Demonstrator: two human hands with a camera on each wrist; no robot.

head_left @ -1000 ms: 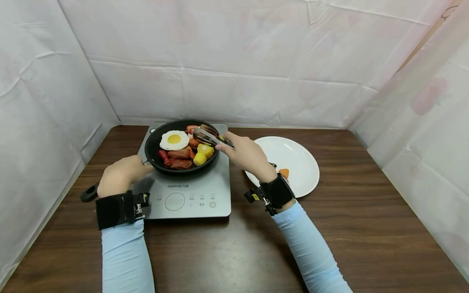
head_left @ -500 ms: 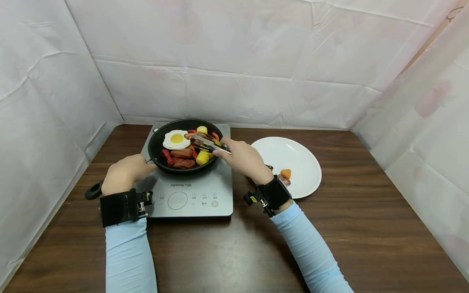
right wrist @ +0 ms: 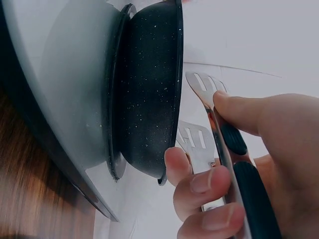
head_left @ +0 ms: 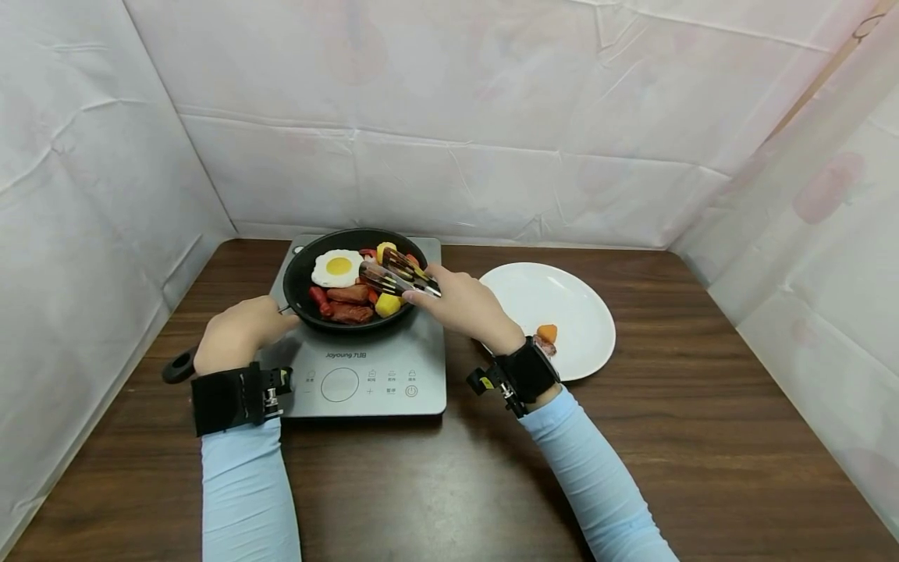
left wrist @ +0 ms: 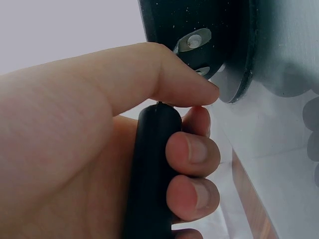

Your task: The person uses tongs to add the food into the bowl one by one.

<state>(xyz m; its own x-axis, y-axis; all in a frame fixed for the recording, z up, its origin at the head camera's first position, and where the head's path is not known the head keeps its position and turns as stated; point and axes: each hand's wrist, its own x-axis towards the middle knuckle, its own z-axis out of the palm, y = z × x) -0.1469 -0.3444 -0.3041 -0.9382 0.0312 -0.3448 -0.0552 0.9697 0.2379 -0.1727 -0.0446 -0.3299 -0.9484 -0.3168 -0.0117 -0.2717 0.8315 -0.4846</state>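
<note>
The tongs (head_left: 393, 275) were over the frying pan (head_left: 302, 290), their metal tips apart above the food on the pan's right half, near a yellow chunk (head_left: 385, 250) at the far rim. The right hand (head_left: 460, 303) gripped them by the black-padded arms, thumb on top and fingers curled underneath; the right wrist view showed the slotted tongs (right wrist: 209, 107) spread just past the speckled pan wall (right wrist: 149, 89). Inside the pan, a fried egg (head_left: 338, 268) lay at about 10 o'clock, brown sausages (head_left: 349, 295) ran across the middle and toward 6 o'clock, and another yellow piece (head_left: 388, 304) sat at about 4 o'clock.

The left hand (head_left: 235, 334) held the pan's black handle (head_left: 177, 366), which stuck out toward 8 o'clock; in the left wrist view the fingers (left wrist: 192, 154) wrapped round the handle (left wrist: 152, 164) with the thumb laid along the top, close to the rivets.

The pan stood on a grey induction cooker (head_left: 365, 375), control panel facing the person. At 3 o'clock of the cooker, a white plate (head_left: 569, 300) rested on the dark wooden bench (head_left: 702, 437), carrying an orange chunk (head_left: 547, 332) and a brownish piece (head_left: 542, 346) near its front edge, just beside the right wrist strap.
</note>
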